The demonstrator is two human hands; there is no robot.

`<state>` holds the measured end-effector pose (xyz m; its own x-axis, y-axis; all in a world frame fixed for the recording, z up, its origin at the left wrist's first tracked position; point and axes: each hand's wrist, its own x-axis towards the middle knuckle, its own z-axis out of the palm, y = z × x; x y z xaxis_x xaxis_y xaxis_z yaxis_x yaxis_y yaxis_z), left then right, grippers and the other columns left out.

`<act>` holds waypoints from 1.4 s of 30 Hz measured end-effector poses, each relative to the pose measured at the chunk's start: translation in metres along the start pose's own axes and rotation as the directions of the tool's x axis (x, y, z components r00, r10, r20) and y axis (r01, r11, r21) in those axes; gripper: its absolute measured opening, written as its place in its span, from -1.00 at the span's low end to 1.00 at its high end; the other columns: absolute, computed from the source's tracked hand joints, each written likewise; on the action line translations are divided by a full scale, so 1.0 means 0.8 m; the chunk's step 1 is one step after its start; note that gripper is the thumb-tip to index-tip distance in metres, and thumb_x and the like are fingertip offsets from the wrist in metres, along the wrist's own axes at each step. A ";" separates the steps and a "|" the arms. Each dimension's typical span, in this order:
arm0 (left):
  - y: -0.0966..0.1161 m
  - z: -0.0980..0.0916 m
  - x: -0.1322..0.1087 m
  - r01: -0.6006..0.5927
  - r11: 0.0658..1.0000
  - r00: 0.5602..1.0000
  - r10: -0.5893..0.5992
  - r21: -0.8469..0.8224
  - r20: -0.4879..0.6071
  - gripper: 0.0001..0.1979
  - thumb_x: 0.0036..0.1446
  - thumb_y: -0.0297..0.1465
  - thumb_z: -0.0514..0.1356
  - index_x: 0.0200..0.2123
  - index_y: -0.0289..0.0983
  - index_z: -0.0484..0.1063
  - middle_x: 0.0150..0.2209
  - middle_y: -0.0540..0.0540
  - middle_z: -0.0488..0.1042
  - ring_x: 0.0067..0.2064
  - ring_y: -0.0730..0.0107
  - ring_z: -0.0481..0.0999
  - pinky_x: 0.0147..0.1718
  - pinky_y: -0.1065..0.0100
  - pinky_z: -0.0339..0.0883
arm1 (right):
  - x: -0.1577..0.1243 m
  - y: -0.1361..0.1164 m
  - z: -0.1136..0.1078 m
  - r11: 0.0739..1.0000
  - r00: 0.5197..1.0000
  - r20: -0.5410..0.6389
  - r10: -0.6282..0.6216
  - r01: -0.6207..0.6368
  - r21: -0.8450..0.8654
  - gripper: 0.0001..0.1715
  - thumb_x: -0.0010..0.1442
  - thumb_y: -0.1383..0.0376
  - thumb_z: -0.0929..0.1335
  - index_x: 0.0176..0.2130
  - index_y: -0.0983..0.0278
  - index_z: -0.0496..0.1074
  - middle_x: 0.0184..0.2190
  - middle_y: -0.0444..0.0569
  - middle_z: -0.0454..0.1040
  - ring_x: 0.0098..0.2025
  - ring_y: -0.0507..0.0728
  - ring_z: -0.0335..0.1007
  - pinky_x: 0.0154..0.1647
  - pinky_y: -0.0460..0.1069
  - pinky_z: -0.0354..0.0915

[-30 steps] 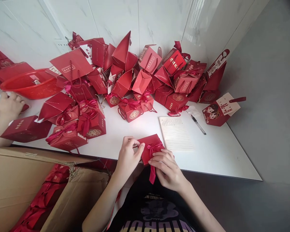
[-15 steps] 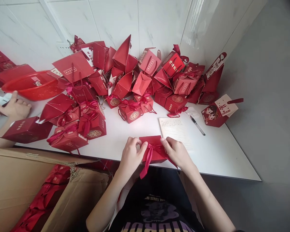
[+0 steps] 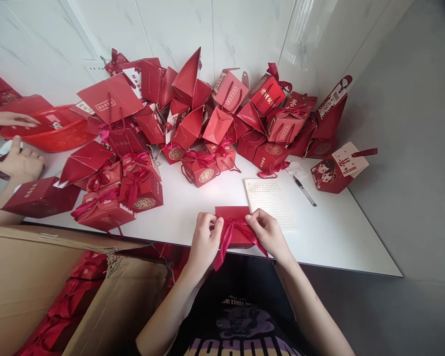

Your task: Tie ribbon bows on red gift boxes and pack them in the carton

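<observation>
At the table's front edge sits a small red gift box [image 3: 241, 242], with a glossy red ribbon [image 3: 225, 243] knotted across its front. The ribbon's two tails hang down over the box. My left hand [image 3: 204, 236] is closed at the box's left side, thumb against fingers, pinching the ribbon there. On the other side my right hand [image 3: 267, 231] pinches the ribbon near the box's upper right corner. The bits of ribbon inside both grips are mostly covered by my fingers. A lined notepad [image 3: 272, 210] with handwriting lies just beyond my right hand.
Many red gift boxes [image 3: 203, 170] are heaped along the wall. A pen [image 3: 304, 190] and an open-topped box [image 3: 332, 170] lie right. At left are another person's hands [image 3: 24, 163], a red plastic basin [image 3: 65, 136] and a cardboard carton [image 3: 107, 301] holding ribboned boxes.
Another person's second hand has come into view over the red basin. My hands stay at the ribbon, with only a slight shift, and the ribbon's tails hang a little differently.
</observation>
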<state>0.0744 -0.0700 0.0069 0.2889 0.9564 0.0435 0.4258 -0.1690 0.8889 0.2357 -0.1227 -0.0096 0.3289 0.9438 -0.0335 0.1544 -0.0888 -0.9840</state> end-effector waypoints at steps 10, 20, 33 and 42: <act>-0.003 0.009 0.002 -0.042 0.998 0.999 0.042 0.057 -0.005 -0.78 0.19 -0.31 -0.04 -0.51 -0.21 0.12 -0.39 -0.02 0.23 -0.33 0.39 0.33 -0.24 0.33 0.29 | 0.002 0.003 0.006 0.968 0.997 0.007 0.082 -0.081 0.238 -0.47 0.06 -0.12 0.31 -0.54 0.24 0.14 -0.64 -0.24 0.14 -0.61 -0.04 0.01 -0.56 -0.10 0.03; 0.007 -0.017 0.014 0.096 0.987 0.966 -0.062 -0.128 0.251 -0.73 0.14 -0.22 0.07 -0.53 -0.24 0.21 -0.54 0.05 0.21 -0.48 0.46 0.30 -0.50 0.43 0.20 | -0.027 -0.022 -0.013 0.826 0.878 -0.146 -0.456 0.357 -0.436 -0.71 0.16 0.06 0.35 -0.31 0.24 0.32 -0.45 -0.06 0.36 -0.37 0.13 0.32 -0.34 0.02 0.28; -0.009 0.009 0.012 -0.110 0.993 0.994 0.111 -0.052 -0.002 -0.74 0.15 -0.30 0.04 -0.55 -0.24 0.12 -0.50 0.06 0.20 -0.47 0.50 0.25 -0.46 0.44 0.19 | -0.058 -0.014 0.040 0.311 0.508 0.292 -0.810 0.796 -0.519 -0.78 0.29 0.44 0.23 -0.16 0.33 0.44 -0.28 -0.07 0.57 -0.16 0.07 0.42 0.10 0.11 0.10; -0.012 0.016 0.013 -0.119 0.992 0.992 0.117 -0.037 -0.043 -0.75 0.15 -0.33 0.05 -0.55 -0.23 0.12 -0.52 0.06 0.23 -0.48 0.50 0.27 -0.42 0.43 0.22 | -0.077 -0.004 0.052 0.280 0.417 0.353 -0.838 0.883 -0.378 -0.77 0.28 0.46 0.23 -0.19 0.38 0.47 -0.25 -0.07 0.59 -0.20 0.05 0.45 -0.10 0.02 0.32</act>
<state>0.0840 -0.0615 -0.0068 0.2997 0.9393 0.1668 0.3566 -0.2725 0.8936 0.1759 -0.1674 -0.0113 -0.3211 0.5802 0.7485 0.6856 0.6877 -0.2390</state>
